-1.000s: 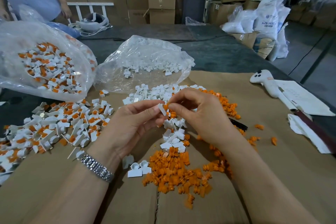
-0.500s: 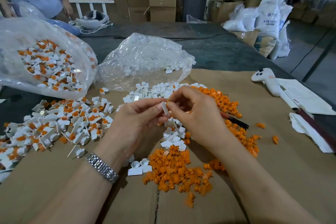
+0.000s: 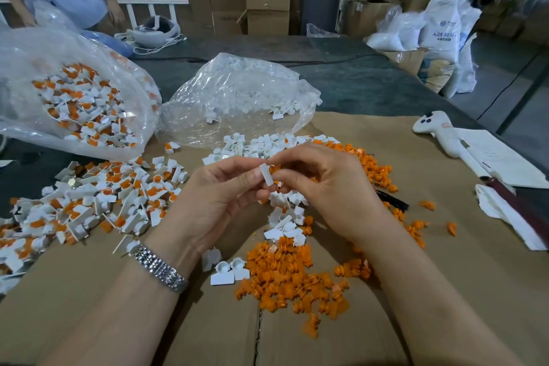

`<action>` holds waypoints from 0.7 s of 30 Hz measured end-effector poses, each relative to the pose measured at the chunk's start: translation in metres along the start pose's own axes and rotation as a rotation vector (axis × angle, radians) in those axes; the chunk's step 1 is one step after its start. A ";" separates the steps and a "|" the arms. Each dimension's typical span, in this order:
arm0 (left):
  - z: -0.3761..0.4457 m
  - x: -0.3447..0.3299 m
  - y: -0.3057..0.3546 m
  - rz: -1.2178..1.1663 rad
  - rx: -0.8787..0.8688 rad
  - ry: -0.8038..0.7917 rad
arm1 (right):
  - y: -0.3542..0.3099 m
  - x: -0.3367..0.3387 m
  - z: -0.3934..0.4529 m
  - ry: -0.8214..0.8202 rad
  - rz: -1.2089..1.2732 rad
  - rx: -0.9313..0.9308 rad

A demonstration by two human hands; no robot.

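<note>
Left hand (image 3: pixel 219 202) sits palm-up over the middle of the bench, thumb and fingers curled, pinching a small white plastic tag piece (image 3: pixel 266 174) held near upright. Right hand (image 3: pixel 323 193) comes in from the right, fingers curled, its fingertips (image 3: pixel 285 175) touching the white piece and pinching a small orange plastic insert (image 3: pixel 274 169) against it; whether the insert is seated I cannot tell. A metal-link wristwatch (image 3: pixel 160 269) is on the left wrist. A brown cardboard sheet (image 3: pixel 445 261) covers the near half of the bench. A loose heap of orange inserts (image 3: pixel 291 276) lies under the hands toward the near edge, and loose white pieces (image 3: pixel 258 147) lie just beyond the hands. A heap of white-and-orange assembled pieces (image 3: pixel 98 199) spreads to the left edge. A clear plastic bag of assembled pieces (image 3: pixel 74 104) is at the far left, and a clear plastic bag with a few white pieces (image 3: pixel 237 98) is beside it, mid-bench. At the right edge are a white handheld controller (image 3: pixel 439 134), white paper sheets (image 3: pixel 499 157) and a crumpled white cloth (image 3: pixel 505 217). A black pen (image 3: pixel 392 200) lies just right of the right hand. Bare cardboard shows along the near edge at left, and between the orange heap and the cloth. Versus half a second ago, both hands stay in much the same spot with the same pinch on the white piece; the heaps and bags are unmoved.
</note>
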State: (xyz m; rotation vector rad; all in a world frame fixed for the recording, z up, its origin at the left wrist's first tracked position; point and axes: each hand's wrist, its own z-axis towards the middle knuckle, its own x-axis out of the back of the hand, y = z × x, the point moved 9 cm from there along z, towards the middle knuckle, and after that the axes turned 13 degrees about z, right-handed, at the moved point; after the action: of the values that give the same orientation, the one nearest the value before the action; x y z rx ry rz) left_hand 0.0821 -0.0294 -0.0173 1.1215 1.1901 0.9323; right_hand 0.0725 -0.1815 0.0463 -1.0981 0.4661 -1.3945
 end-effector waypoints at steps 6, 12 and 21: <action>-0.001 -0.002 -0.003 -0.048 0.031 0.020 | -0.005 -0.001 0.000 0.028 -0.112 0.042; -0.004 -0.005 0.003 -0.005 0.022 0.018 | -0.008 0.003 0.000 0.055 -0.149 0.066; -0.006 -0.001 0.000 0.049 0.058 0.097 | -0.006 -0.003 0.000 0.016 -0.160 0.060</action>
State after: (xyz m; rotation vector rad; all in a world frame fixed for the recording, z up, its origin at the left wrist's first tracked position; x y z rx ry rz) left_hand 0.0761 -0.0291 -0.0169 1.1665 1.2805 1.0048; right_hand 0.0686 -0.1777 0.0503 -1.0946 0.3517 -1.5481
